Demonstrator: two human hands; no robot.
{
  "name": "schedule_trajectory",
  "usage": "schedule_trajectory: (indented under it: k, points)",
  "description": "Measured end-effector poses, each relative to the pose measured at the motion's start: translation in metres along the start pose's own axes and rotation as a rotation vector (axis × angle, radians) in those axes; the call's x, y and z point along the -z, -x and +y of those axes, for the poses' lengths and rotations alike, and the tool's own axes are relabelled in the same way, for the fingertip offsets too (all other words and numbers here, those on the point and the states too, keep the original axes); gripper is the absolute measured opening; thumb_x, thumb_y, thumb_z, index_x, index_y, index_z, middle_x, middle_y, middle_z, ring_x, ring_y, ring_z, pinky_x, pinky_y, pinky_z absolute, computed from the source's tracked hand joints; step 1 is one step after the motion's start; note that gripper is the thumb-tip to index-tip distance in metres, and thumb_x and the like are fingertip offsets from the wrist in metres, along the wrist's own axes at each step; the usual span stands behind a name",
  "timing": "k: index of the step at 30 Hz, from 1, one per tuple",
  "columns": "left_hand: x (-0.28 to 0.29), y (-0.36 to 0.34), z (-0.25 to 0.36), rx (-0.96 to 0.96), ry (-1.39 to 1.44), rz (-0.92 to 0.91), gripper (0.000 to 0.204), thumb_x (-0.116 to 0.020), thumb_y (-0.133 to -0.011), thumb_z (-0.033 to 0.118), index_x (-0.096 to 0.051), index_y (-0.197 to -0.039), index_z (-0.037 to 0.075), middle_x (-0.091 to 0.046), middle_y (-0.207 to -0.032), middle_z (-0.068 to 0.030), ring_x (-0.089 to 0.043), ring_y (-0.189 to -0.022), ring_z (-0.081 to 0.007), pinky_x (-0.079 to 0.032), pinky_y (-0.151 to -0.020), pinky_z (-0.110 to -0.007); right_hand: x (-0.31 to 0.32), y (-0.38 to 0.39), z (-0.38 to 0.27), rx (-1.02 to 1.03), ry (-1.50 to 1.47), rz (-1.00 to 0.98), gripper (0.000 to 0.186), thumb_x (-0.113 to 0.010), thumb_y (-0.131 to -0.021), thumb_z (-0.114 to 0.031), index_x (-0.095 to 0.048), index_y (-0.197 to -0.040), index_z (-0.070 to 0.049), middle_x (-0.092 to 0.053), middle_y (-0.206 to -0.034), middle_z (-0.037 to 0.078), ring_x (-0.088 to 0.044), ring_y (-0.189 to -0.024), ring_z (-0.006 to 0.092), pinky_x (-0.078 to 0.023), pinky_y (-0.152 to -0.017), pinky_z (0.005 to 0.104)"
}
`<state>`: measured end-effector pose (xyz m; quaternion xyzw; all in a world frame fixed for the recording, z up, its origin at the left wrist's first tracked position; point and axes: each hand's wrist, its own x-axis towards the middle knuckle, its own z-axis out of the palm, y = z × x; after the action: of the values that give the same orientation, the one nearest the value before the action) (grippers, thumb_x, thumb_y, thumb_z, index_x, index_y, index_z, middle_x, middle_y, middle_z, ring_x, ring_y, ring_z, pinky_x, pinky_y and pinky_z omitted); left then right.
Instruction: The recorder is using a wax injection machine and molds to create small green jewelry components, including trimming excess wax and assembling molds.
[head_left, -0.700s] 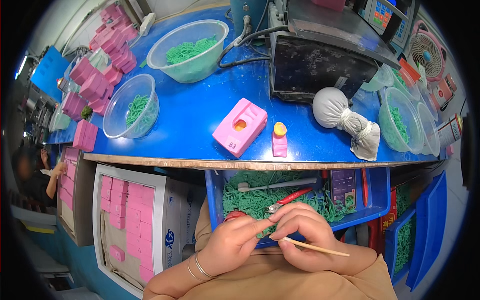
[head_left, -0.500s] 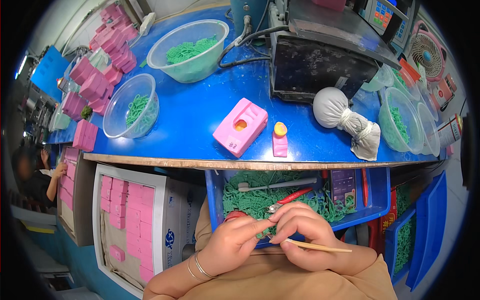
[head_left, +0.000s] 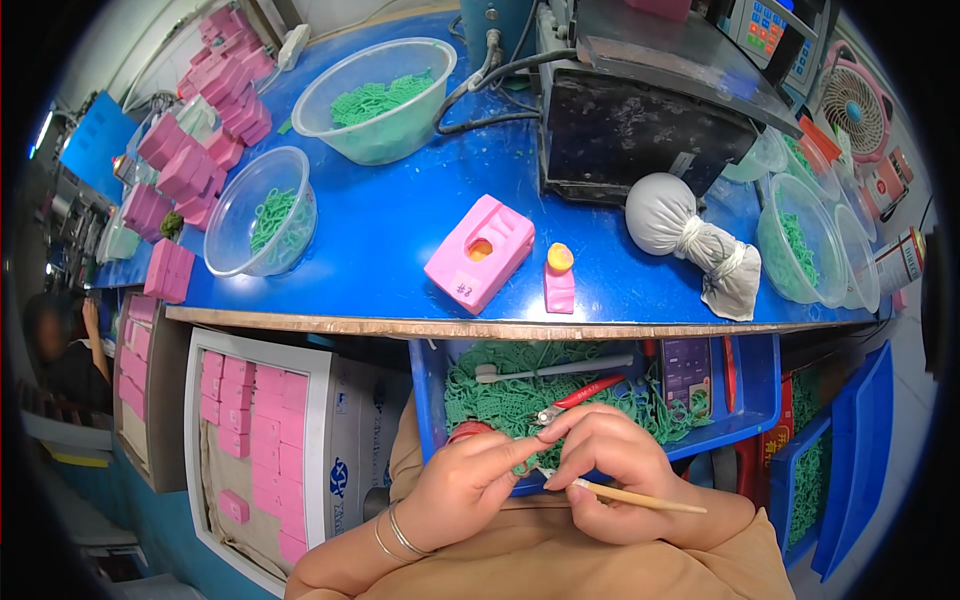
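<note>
At one blue drawer [head_left: 428, 400], the right hand [head_left: 622, 475] pinches one wooden stick [head_left: 650, 499]; the left hand's [head_left: 468, 484] grip I cannot tell.

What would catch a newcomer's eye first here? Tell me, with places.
Most likely the bright pink block with a hole in its top, near the front edge of the blue table. Next comes the blue tray below that edge, holding a tangle of green strands. In front of it, the right hand holds a thin wooden stick close to the left hand.
</note>
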<state>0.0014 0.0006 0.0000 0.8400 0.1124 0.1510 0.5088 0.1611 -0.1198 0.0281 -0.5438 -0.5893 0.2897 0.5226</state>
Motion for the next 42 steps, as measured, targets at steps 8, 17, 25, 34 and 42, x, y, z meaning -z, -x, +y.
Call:
schedule_trajectory:
  k: [8,17,25,34,42]
  points:
    - [0.000,0.000,0.000,-0.003,-0.030,0.009,0.046,-0.056,-0.070,-0.007,-0.058,-0.114,0.005,-0.051,-0.071,-0.0102,-0.053,-0.063,-0.0242,-0.044,-0.056,-0.032,-0.002,-0.001,-0.001,0.045,0.065,0.033,0.014,-0.059,-0.063,0.003,-0.057,-0.076,-0.003,-0.053,-0.078,0.009,-0.058,-0.090,0.0305,-0.047,-0.079,0.0392]
    - [0.001,-0.001,0.002,-0.008,-0.061,0.002,0.047,-0.056,-0.070,-0.007,-0.058,-0.115,0.005,-0.050,-0.070,-0.0098,-0.052,-0.062,-0.0239,-0.044,-0.056,-0.032,-0.002,-0.001,-0.001,0.044,0.075,0.026,0.014,-0.060,-0.064,0.001,-0.058,-0.076,-0.003,-0.054,-0.079,0.010,-0.058,-0.090,0.0300,-0.047,-0.078,0.0386]
    - [0.001,-0.001,0.005,-0.010,-0.101,0.010,0.045,-0.052,-0.064,-0.012,-0.060,-0.107,-0.001,-0.058,-0.079,-0.0137,-0.057,-0.065,-0.0262,-0.046,-0.057,-0.031,-0.009,-0.001,0.004,0.144,0.190,0.064,0.021,-0.064,-0.065,0.000,-0.059,-0.084,-0.003,-0.057,-0.083,0.010,-0.058,-0.086,0.0295,-0.047,-0.077,0.0381]
    - [-0.003,0.002,0.001,0.011,-0.086,0.038,0.040,-0.055,-0.067,-0.009,-0.060,-0.106,-0.003,-0.060,-0.080,-0.0164,-0.059,-0.067,-0.0283,-0.047,-0.060,-0.032,-0.016,0.003,0.010,0.329,0.444,0.120,0.024,-0.069,-0.066,-0.009,-0.060,-0.087,-0.004,-0.058,-0.081,0.006,-0.061,-0.085,0.0249,-0.049,-0.067,0.0348]
    - [-0.002,0.000,0.006,0.038,-0.083,0.051,0.036,-0.060,-0.073,-0.004,-0.060,-0.108,0.000,-0.060,-0.078,-0.0140,-0.058,-0.065,-0.0251,-0.047,-0.059,-0.031,-0.015,0.006,0.009,0.339,0.535,0.149,0.017,-0.069,-0.072,-0.014,-0.059,-0.083,-0.005,-0.059,-0.079,0.005,-0.063,-0.078,0.0213,-0.049,-0.060,0.0319]
